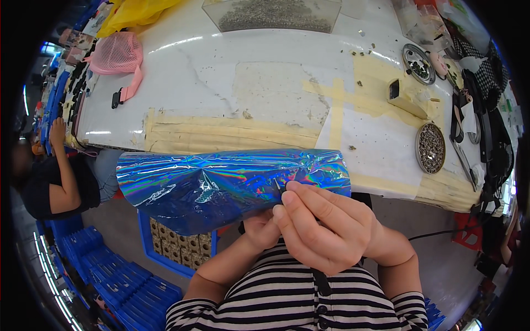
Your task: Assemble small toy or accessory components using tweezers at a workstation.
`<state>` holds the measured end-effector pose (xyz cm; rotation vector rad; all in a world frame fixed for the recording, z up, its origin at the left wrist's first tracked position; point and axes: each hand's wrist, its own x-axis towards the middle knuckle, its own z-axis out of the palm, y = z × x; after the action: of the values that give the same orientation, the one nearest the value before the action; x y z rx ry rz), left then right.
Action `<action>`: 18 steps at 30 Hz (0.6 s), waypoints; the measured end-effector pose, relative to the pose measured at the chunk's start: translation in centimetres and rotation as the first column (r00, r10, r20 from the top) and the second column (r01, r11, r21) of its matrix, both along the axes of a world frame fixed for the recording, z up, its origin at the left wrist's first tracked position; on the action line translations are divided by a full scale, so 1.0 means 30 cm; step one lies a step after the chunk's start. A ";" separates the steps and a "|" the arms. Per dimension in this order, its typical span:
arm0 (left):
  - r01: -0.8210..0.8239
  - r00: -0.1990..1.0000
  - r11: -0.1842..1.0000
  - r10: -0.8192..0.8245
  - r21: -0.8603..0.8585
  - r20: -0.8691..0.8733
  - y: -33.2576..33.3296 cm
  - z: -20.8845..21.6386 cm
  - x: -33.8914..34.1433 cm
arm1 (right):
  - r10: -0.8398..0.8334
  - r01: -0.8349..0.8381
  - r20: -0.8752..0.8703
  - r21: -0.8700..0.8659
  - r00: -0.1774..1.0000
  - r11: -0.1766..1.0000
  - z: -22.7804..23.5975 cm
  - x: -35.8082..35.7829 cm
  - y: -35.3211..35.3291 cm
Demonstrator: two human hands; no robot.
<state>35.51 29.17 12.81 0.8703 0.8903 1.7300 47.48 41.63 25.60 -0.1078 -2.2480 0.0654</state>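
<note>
A shiny blue iridescent sheet (pixel 204 190), creased and bent over, lies across the near table edge and hangs down in front of me. My left hand (pixel 262 229) is closed at its lower edge, with the fingers partly hidden by the sheet and my other hand. Thumb and forefinger of my right hand (pixel 328 226) pinch together over the sheet's right part. A small dark, thin piece (pixel 279 185) shows at these fingertips; its kind is too small to make out.
A clear bin of small metal parts (pixel 276 15) stands at the back. To the right are a round dish of small parts (pixel 430 148), a metal dish (pixel 418 63) and a cream box (pixel 408 99). A pink mesh pouch (pixel 117 52) lies left. A person (pixel 61 182) sits beyond.
</note>
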 end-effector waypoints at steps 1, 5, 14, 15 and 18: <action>0.006 1.000 1.000 -0.006 -0.007 0.000 -0.001 0.001 -0.001 | 0.001 -0.001 0.003 0.002 1.000 1.000 0.001 0.000 0.001; 0.013 1.000 1.000 -0.013 -0.018 0.004 0.000 0.003 -0.001 | -0.002 0.002 -0.001 -0.001 1.000 1.000 0.000 -0.001 0.000; 0.014 1.000 0.999 -0.015 0.038 0.024 0.008 0.006 -0.002 | -0.001 0.001 0.005 -0.003 1.000 1.000 0.004 0.001 -0.001; 0.011 1.000 0.999 -0.012 0.042 0.027 0.008 0.004 -0.001 | -0.002 0.002 0.004 -0.005 1.000 1.000 0.003 0.001 -0.002; -0.001 1.000 0.999 0.000 0.047 0.026 0.009 -0.001 0.003 | -0.004 0.004 0.006 -0.001 1.000 1.000 0.002 0.003 -0.002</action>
<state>35.59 29.44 12.79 0.8769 0.8353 1.7649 47.57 41.56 25.66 -0.1129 -2.2535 0.0647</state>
